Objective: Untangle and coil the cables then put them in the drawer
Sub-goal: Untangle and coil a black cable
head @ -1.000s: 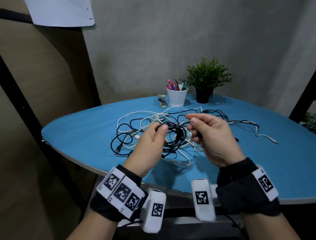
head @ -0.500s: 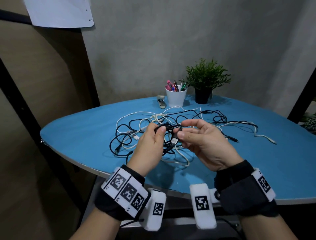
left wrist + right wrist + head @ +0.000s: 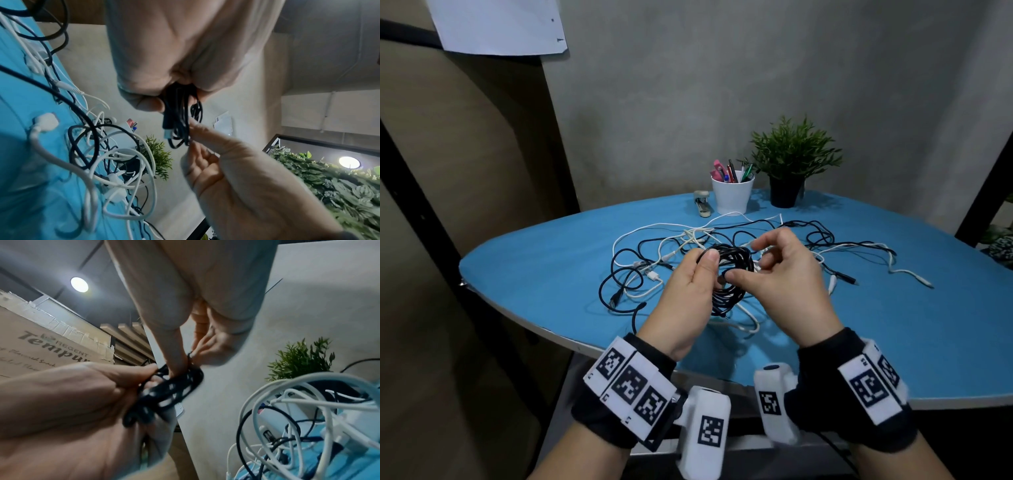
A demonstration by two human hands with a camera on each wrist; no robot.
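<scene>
left hand [image 3: 690,291] pinches the black coil [image 3: 734,274] above the counter [image 3: 544,274], coil upright between both hands. right hand [image 3: 780,284] at 3 o'clock, thumb and fingertips pinching the coil's strand. loose cables [image 3: 654,240] tangled beyond at 12.

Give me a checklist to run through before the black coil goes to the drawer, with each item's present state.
1. Black coil gripped by left hand: ok.
2. Coil's loose end tucked: cannot tell; right hand works at the coil.
3. Coil clear of the cable pile on the table: cannot tell.
4. Remaining cables untangled: not ok.
5. Drawer in view and open: cannot tell.
</scene>
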